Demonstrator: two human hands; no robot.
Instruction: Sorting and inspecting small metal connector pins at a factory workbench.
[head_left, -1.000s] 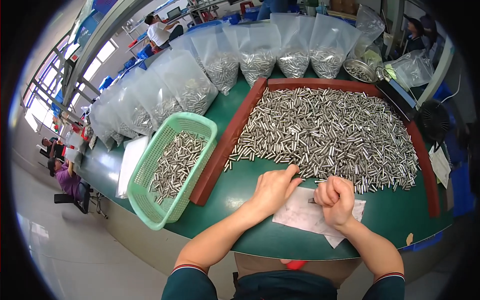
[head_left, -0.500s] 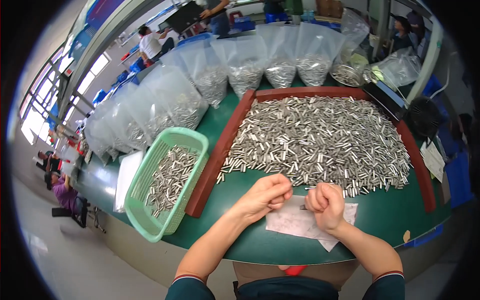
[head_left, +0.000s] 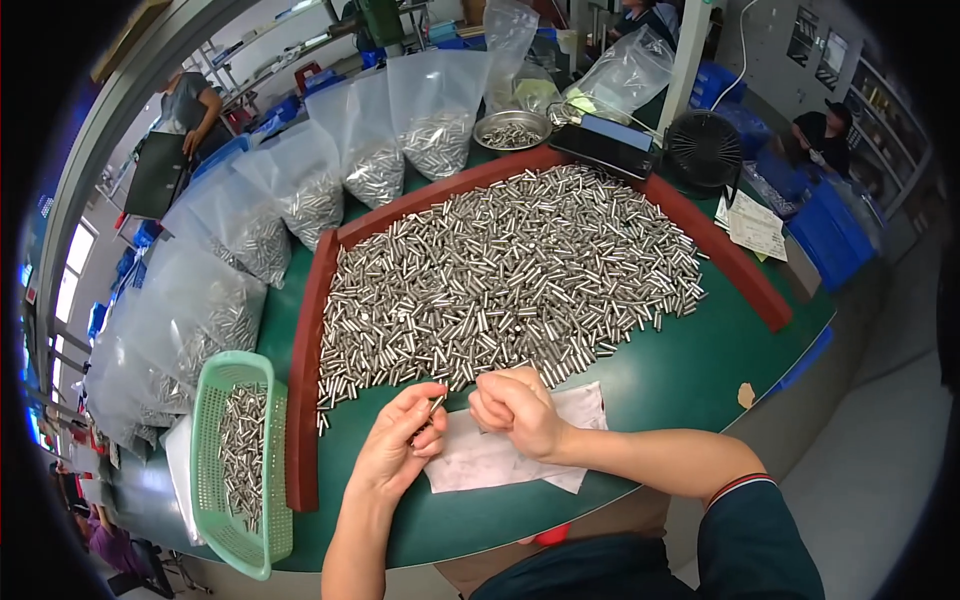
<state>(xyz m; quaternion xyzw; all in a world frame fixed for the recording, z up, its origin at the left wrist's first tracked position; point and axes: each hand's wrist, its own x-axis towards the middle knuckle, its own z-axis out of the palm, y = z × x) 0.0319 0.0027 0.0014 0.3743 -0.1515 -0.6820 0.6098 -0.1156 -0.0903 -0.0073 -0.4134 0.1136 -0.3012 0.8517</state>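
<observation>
Pins (head_left: 500, 270) lie heaped toward the back edge of the surface (head_left: 660, 400), ringed by a red frame (head_left: 302, 430) on the left, back and right. The left hand (head_left: 395, 445) pinches a single pin (head_left: 437, 404) between thumb and fingers, above the left end of a cloth (head_left: 470, 466) near the front edge. The right hand (head_left: 520, 415) is curled into a fist just beside it, over the cloth.

To handle the pin well, a light fingertip grip that lets it turn seems best, with both hands kept low over the cloth, so that a slip neither mixes it into the heap nor sends it rolling off the front edge.

Whether the right fist holds anything cannot be told; its fingers hide the palm. The hands cover part of the cloth. The basket (head_left: 270, 470) at the left edge shows more pins, their depth unclear, and single pins in the heap blur together.
</observation>
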